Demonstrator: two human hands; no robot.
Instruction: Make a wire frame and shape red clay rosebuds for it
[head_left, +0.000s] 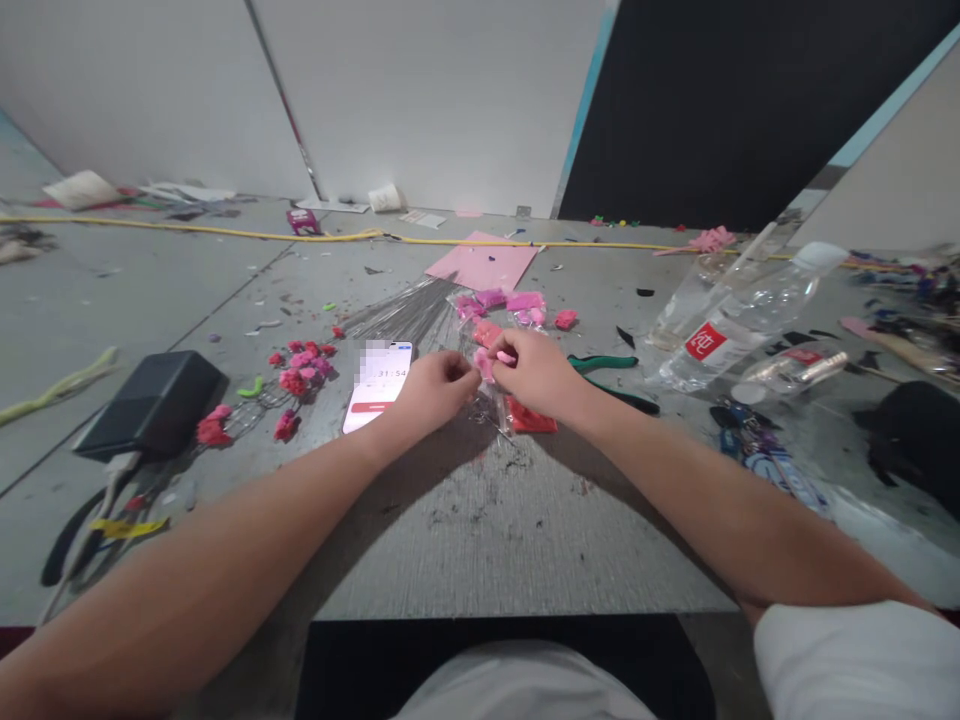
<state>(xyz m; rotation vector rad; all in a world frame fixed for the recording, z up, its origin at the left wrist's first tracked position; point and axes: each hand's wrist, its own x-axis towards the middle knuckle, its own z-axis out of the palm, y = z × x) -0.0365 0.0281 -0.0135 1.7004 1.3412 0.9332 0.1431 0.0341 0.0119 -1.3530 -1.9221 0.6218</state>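
Observation:
My right hand (pixel 534 372) is closed around a small pink piece (pixel 506 357) that looks like soft modelling clay. Close beside it, my left hand (pixel 442 384) has its fingers curled together at the tips; whatever they may grip is hidden. Between and behind the hands lie a light pink lump (pixel 484 364) and clear packets of pink and purple clay (pixel 525 306). A red packet (pixel 532 417) lies below my right hand. Partly behind my left wrist is a phone (pixel 377 385) with a timer on its screen.
Thin wires (pixel 409 310) fan out behind the hands, near a pink sheet (pixel 484 262). Small pink and red flower-like pieces (pixel 304 367) and a black adapter (pixel 150 405) are at left. Green-handled pliers (pixel 604 362) and a plastic bottle (pixel 750 320) stand or lie at right.

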